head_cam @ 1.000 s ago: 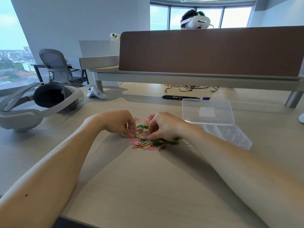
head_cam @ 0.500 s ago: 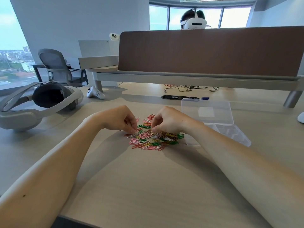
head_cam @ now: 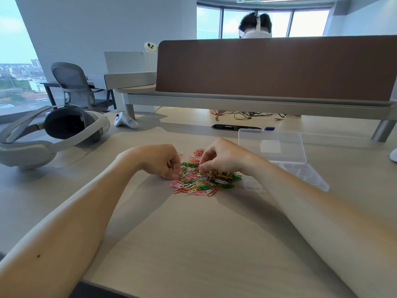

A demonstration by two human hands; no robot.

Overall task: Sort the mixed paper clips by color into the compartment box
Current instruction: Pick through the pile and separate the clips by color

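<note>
Crowding the middle of the pale wooden surface [head_cam: 193,244], the paper clips [head_cam: 204,182] lie in one loose mixed heap of pink, green, yellow, white and orange, with both hands at its far side.

The left hand [head_cam: 161,161] sits at the heap's left edge, knuckles up and fingers curled under. Its fingertips [head_cam: 175,175] come down on the surface right where the outermost pink clips begin. Whether anything is held inside the curl cannot be told.

The right hand [head_cam: 223,158] hangs over the top of the heap, wrist raised and fingers bent downward. Its fingertips [head_cam: 202,166] are drawn together among the uppermost clips. They touch the pile, but the clips are too small to show whether one is pinched between them.

Most of the heap spreads toward the viewer, below and between the two hands.

The clear compartment box [head_cam: 305,175] lies just to the right of the heap, its near-left corner almost touching the green clips there, and the right forearm crosses in front of part of it. Its lid [head_cam: 279,143] is open, folded back on the far side.

A white headset [head_cam: 53,134] and a controller [head_cam: 125,122] rest well apart to the left, near the surface's far edge.
</note>
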